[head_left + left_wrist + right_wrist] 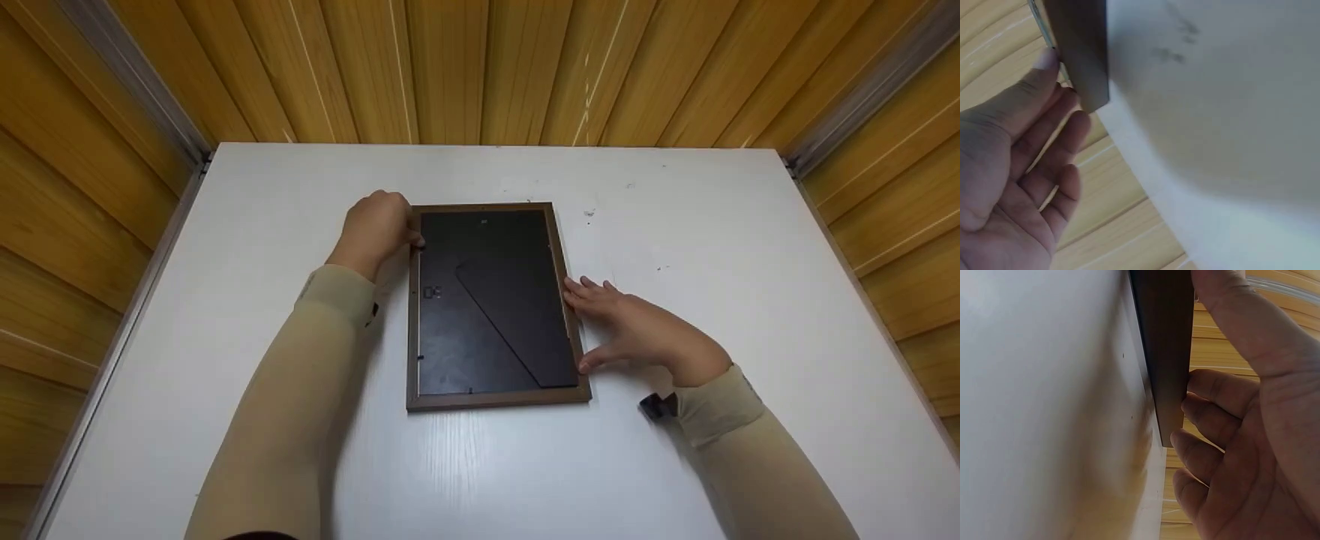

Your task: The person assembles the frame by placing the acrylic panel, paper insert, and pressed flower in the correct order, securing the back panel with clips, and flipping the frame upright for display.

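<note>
A brown picture frame (574, 360) lies back side up on the white table, its long sides running away from me. Its black backing board (487, 315) carries a folded stand leg (517, 330) and small dark tabs along the border. At the far left corner, my left hand (377, 229) pinches the frame's edge, thumb over the border near a tab; in the left wrist view the other fingers curl beside the frame's side (1081, 50). My right hand (637, 330) rests against the right side, thumb and fingers spread, fingertips touching the edge (1165, 354).
The white table (262, 195) stretches around the frame, with small dark marks on its far right part. Yellow wood-slat walls (450, 75) stand behind it and on both sides. A small black device (658, 407) sits at the right cuff.
</note>
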### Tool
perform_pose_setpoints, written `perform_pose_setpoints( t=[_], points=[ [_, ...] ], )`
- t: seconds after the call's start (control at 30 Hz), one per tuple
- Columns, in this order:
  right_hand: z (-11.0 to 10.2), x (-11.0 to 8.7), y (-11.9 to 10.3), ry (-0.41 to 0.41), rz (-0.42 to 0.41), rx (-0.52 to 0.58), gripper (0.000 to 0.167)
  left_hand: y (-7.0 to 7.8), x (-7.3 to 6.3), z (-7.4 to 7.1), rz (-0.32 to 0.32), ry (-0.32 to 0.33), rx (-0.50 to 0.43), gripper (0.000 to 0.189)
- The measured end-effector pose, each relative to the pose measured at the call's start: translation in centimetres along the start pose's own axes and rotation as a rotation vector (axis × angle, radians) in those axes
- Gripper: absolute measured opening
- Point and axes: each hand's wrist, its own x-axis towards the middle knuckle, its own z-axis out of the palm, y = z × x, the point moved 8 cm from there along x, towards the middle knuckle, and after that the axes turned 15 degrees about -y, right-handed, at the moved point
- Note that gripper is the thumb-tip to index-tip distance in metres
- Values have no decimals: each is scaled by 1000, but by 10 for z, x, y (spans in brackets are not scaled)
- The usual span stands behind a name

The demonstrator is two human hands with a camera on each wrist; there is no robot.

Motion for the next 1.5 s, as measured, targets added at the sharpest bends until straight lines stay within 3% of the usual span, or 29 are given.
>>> perform_pose_setpoints(
  t=[0.17, 0.43, 0.53, 0.67, 0.8, 0.97, 1.1, 1.2, 1.33, 1.4, 1.5],
  points=[
    [-1, 1, -1, -2, 0, -20, 119, 11, 4, -3, -44, -13, 62, 18],
    [2, 4, 1, -11, 39, -2, 117, 28, 12, -1, -95, -48, 269, 39],
    [3, 4, 2, -10, 40, 5, 118, 33, 13, 1, -98, -51, 351, 37],
    [3, 5, 3, -13, 34, 8, 119, 41, 12, 2, -87, -40, 428, 20],
    [2, 7, 3, -14, 25, 5, 119, 42, 12, 3, -79, -40, 444, 18],
    [1, 11, 1, -17, 19, -8, 119, 24, 8, 1, -51, -54, 299, 34],
    [0, 17, -1, -33, -10, -7, 118, 0, -2, 6, -42, -67, 88, 25],
    [0, 16, 0, -22, 4, 21, 111, -14, -16, 19, -72, -79, -75, 38],
    [0, 15, -7, 48, 74, 47, 97, -25, -36, 41, -154, -86, -285, 74],
    [2, 17, -19, 89, 113, 45, 94, -27, -45, 49, -192, -88, -358, 85],
    [10, 20, -37, 138, 170, 14, 97, -26, -52, 56, -200, -86, -409, 86]
  ],
)
